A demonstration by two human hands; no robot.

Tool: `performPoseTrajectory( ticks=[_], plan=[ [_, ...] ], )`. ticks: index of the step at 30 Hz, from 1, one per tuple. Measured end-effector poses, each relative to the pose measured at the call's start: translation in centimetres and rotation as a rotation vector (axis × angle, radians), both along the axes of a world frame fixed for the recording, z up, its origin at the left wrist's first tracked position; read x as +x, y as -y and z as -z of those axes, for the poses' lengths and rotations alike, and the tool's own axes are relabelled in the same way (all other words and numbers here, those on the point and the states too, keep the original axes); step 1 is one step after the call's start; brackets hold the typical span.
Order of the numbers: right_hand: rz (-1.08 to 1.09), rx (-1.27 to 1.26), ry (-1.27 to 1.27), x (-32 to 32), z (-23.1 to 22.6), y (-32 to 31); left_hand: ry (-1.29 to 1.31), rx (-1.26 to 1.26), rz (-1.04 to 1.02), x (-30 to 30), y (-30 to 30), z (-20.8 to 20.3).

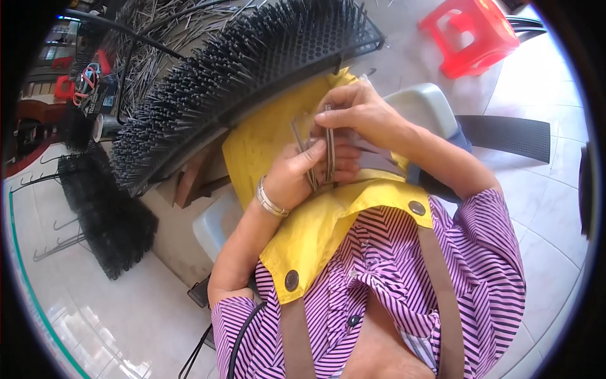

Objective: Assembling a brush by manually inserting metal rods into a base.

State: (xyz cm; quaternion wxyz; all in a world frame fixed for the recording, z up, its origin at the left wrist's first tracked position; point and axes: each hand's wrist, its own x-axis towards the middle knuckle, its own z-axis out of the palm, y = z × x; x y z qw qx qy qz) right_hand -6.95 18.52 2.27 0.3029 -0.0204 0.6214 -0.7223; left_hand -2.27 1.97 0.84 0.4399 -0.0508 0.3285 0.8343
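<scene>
Left hand (298, 172) curled round slim grey metal rods (329, 155); right hand (358, 108), nearer far ends, pinches them. Rods sit between hands, over yellow bib apron (356, 192), long axis pointing away from body.

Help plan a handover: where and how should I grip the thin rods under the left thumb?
Perhaps pinch the thin rods by the ends beyond the left hand, from the picture's upper left: they stick out bare, while the right hand crowds the other side.

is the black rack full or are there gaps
Not full: dark rods crowd most of the rack, but bare holes show toward its right end.
</scene>
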Motion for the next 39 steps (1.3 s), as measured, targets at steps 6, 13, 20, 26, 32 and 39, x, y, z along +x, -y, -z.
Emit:
performPoseTrajectory(
  ticks=[6, 13, 20, 26, 32, 39],
  plan=[
    [-0.037, 0.01, -0.046, 0.4, 0.1, 0.5, -0.107, -0.068, 0.024, 0.7, 0.4, 0.4],
    [-0.028, -0.168, 0.067, 0.4, 0.6, 0.2, -0.125, -0.097, 0.053, 0.6, 0.3, 0.3],
    [0.39, -0.262, -0.13, -3.4, -0.7, -2.0, 0.035, 0.018, -0.097, 0.4, 0.5, 0.8],
    [0.702, -0.338, -0.359, -8.4, -1.3, -3.6, 0.021, 0.05, -0.091, 0.4, 0.6, 1.7],
    [0.821, 0.072, -0.665, -9.1, 0.3, -3.7, 0.006, 0.077, -0.084, 0.5, 0.7, 1.7],
    [0.904, 0.003, -0.753, -10.0, -0.2, -3.4, 0.007, 0.11, -0.086, 0.5, 0.8, 2.1]
  ],
)
